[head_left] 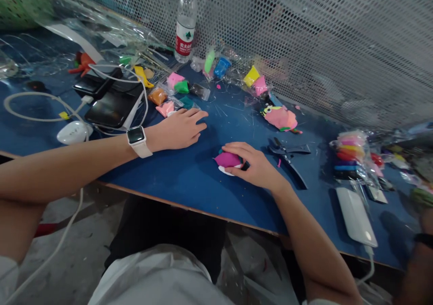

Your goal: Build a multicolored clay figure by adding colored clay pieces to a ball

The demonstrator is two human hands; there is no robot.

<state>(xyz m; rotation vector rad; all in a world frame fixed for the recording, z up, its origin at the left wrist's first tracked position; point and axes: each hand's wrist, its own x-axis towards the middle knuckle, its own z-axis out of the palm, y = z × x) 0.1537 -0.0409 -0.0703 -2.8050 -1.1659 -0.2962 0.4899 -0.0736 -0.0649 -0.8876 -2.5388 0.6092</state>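
A magenta and white clay figure (228,159) rests on the blue table, with a bit of teal at its top edge. My right hand (257,166) is wrapped round its right side, thumb at the bottom and fingers over the top, hiding part of it. My left hand (181,128), with a watch (136,135) on its wrist, is stretched over the table with fingers apart and holds nothing. Just beyond its fingers lie a salmon-pink clay packet (165,108) and an orange-brown clay packet (157,96).
Dark-handled pliers (288,158) lie right of my right hand, below a pink clay figure (279,117). A water bottle (186,23) stands by the perforated metal screen (287,30). Phones (113,104) and cables are at left; a white power bank (356,217) and another person's arm (419,269) at right.
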